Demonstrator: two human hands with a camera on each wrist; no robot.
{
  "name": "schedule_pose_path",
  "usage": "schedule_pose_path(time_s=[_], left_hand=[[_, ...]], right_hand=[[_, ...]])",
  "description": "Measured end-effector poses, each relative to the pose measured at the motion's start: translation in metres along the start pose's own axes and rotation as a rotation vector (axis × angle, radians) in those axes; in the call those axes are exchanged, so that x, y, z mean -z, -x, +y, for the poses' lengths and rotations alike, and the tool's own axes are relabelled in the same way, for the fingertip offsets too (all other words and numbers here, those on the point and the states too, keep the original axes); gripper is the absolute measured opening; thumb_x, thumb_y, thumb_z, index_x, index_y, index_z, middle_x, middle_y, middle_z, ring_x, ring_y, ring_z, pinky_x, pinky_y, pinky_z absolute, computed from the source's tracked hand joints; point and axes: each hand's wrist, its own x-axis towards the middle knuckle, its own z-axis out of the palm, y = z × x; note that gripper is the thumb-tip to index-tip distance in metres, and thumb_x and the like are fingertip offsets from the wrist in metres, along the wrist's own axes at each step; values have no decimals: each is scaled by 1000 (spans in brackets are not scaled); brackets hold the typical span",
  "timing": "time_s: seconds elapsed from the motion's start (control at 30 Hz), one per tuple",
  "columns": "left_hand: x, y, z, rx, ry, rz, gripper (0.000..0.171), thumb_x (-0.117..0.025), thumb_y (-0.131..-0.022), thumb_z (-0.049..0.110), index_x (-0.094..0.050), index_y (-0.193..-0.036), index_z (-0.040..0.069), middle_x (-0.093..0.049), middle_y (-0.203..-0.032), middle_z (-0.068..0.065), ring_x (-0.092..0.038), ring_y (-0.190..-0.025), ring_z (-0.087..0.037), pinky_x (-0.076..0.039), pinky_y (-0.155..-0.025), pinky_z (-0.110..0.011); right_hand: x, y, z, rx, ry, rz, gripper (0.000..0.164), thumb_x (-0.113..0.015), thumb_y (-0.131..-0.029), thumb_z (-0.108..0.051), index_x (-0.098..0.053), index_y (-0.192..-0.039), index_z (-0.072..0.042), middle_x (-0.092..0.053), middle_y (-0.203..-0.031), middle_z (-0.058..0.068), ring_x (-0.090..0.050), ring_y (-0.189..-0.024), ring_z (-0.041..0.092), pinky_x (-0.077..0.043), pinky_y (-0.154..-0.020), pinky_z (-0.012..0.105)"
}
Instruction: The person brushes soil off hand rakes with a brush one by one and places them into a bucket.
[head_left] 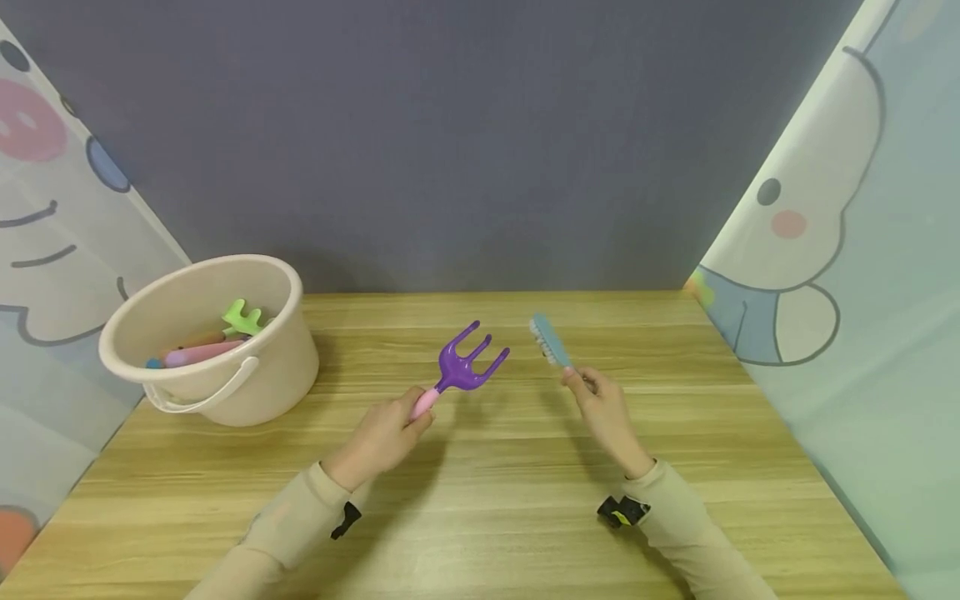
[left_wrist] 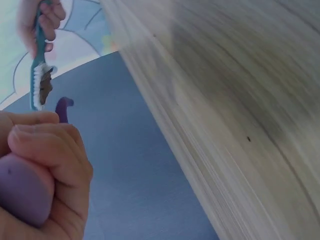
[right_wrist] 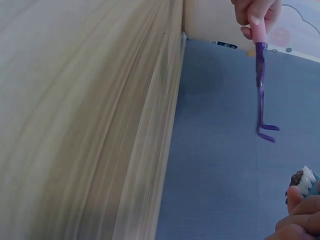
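Note:
My left hand (head_left: 382, 437) grips the pink handle of a purple three-pronged toy garden fork (head_left: 457, 369), held above the table with its prongs pointing away and to the right. A blue brush (head_left: 553, 342) with white bristles is in my right hand (head_left: 606, 414), its head tilted up and to the left, apart from the fork. In the left wrist view, a brown clump clings to the bristles of the brush (left_wrist: 36, 82). The right wrist view has the fork (right_wrist: 260, 75) side-on, its tips bent. Fingers hide most of both handles.
A cream bucket (head_left: 296, 367) stands at the table's left side, its handle hanging down in front. Inside lie a green toy piece (head_left: 242, 318) and a pink one (head_left: 202, 352). A dark speck (left_wrist: 248, 139) lies on the wooden table (head_left: 510, 533). A grey panel (head_left: 480, 150) rises behind.

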Motion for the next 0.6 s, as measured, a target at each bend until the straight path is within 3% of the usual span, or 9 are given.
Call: schedule_pose_path(time_s=[0.13,0.23,0.33,0.47,0.6], left_hand=[[4,0,-3,-3,195,-93,19,-53,-92,16,-56,-105,4,-42,-59,2,-36,-45,-6,-32,-38,-19],[8,-2,-7,0,449,-228,21,-48,-95,18,-51,-107,0,-40,-62,1,-33,-42,-6,-30,-36,-18],[11,-5,-13,57,715,-342,22,-43,-97,21,-44,-105,1,-36,-63,2,-29,-40,-5,-25,-34,-19],[14,-8,-19,108,989,-420,19,-41,-97,26,-41,-104,8,-35,-63,7,-29,-41,-2,-24,-35,-17],[16,-10,-23,53,1275,-545,16,-35,-100,27,-41,-105,13,-35,-62,9,-31,-41,1,-24,-34,-14]], right_hand=[[1,0,1,9,-2,-1,42,-43,-97,-36,-63,-100,1,-28,-45,-5,-19,-36,4,-18,-33,19],[1,1,1,8,-3,-6,43,-43,-96,-36,-62,-100,1,-28,-44,-6,-19,-36,4,-18,-33,19],[0,0,1,6,-12,-8,42,-43,-96,-36,-62,-99,1,-29,-45,-5,-20,-37,5,-18,-34,19],[-1,0,0,-3,-29,-16,40,-44,-96,-35,-62,-99,1,-30,-47,-5,-21,-38,6,-18,-35,19],[-1,1,-2,-12,-36,-29,39,-44,-97,-33,-62,-100,2,-30,-47,-5,-20,-38,6,-18,-35,19]])
